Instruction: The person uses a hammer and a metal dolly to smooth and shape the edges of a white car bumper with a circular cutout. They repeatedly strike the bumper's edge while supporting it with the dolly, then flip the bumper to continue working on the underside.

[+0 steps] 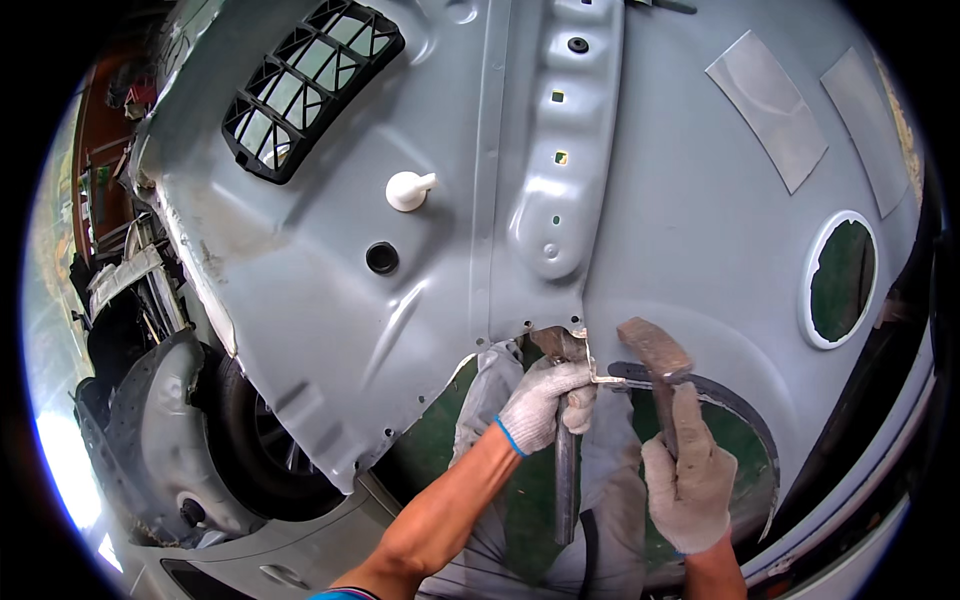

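A large grey car body panel (pixel 400 300) spreads before me, its lower edge cut and bent. My left hand (pixel 540 405), in a white knit glove, is closed around a hammer-like tool (pixel 565 490); its rusty head (pixel 560 343) lies against the panel's edge and its grey handle points down. Beside it, to the right, a folded metal flange (pixel 592 365) sticks out from the panel. My right hand (pixel 692 480), in a dirty white glove, grips a hammer (pixel 655 350) by its handle, index finger stretched along it. The hammer's worn head is just right of the flange.
A black vent grille (pixel 313 88), a white plug (pixel 408 190) and a black grommet (pixel 382 258) sit on the panel. Two silver pads (pixel 768 110) are at upper right, above a white-rimmed oval hole (pixel 808 290). A car with an exposed wheel (pixel 260 440) stands at lower left.
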`<state>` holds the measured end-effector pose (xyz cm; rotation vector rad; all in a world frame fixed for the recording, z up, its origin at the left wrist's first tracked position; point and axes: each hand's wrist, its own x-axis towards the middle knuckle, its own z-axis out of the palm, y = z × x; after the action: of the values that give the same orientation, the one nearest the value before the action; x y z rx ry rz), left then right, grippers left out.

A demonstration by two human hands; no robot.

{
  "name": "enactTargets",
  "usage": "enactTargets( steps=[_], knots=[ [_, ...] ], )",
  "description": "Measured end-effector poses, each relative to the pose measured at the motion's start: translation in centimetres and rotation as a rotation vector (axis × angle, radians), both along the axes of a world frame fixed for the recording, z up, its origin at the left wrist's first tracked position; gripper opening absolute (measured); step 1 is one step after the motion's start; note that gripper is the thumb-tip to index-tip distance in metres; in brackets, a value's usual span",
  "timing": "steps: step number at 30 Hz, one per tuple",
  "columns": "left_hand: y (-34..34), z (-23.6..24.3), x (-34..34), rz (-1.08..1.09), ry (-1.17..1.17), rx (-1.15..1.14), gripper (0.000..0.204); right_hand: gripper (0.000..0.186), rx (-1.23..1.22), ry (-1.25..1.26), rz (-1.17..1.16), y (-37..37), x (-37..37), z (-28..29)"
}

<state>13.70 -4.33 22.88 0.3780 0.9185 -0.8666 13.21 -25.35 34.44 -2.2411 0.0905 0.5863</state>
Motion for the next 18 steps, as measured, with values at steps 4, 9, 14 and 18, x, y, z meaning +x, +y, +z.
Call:
enactTargets(
  steps=[4,9,14,18],
  knots=[
    [-0.3,-0.7,-0.5,-0.002,-0.002,-0.047,0.017,0.064,-0.087,-0.038,0.107,0.2,0.9,-0.1],
    [-0.6,-0.8,-0.5,0.026,-0.022,-0.051,0.018,0.064,0.000,-0.211,0.068,-0.2,1.1,0.1],
    [-0.4,-1.0,-0.5,-0.002,0.001,-0.020,0.015,0.066,-0.021,-0.110,0.163,0.2,1.9,0.1],
    [-0.5,-1.2,-1.1,-0.039,-0.013,0.023,0.014,0.063,-0.022,-0.119,0.077,0.2,1.5,0.5]
  ],
)
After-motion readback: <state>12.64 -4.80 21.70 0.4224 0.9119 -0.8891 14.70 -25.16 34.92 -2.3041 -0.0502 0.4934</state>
